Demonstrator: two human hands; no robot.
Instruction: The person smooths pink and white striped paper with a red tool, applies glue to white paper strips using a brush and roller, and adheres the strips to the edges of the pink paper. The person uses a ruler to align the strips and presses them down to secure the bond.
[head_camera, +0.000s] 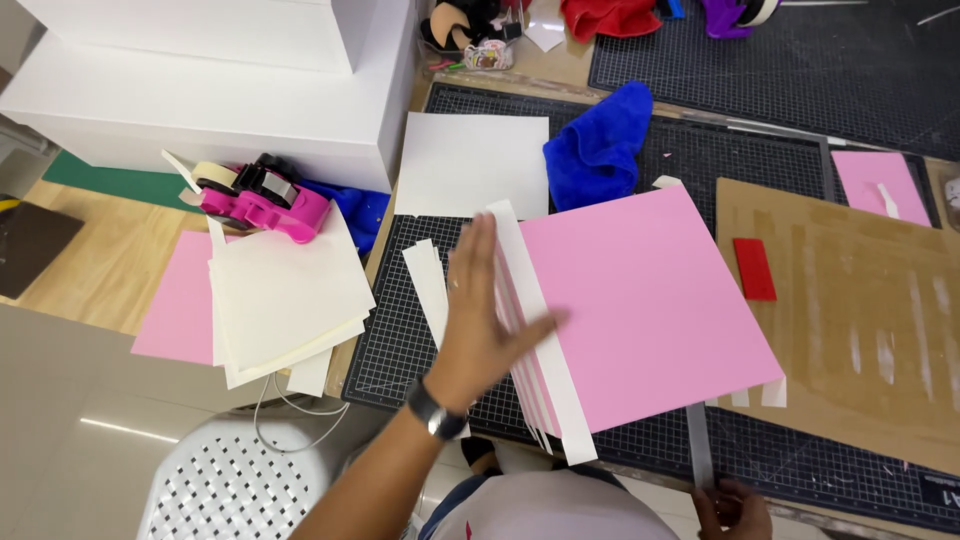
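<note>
My left hand (487, 322), with a dark wristwatch on the wrist, lies flat with fingers spread on the left edge of a large pink sheet (650, 300) and on the white strips (535, 330) along that edge. The sheet rests on a black gridded cutting mat (420, 340). My right hand (735, 508) is at the bottom edge of the view, holding the near end of a long metal ruler (700, 445) that runs under the pink sheet's lower right side. A loose white strip (430, 285) lies just left of my left hand.
A stack of cream sheets (285, 295) over pink paper lies left, with a pink tape dispenser (265, 200) behind it. White boxes (210, 90) stand at far left. A blue cloth (600, 145), a white sheet (475, 165), brown cardboard (850, 330) with a red piece (754, 268), and a white stool (240, 480) surround the mat.
</note>
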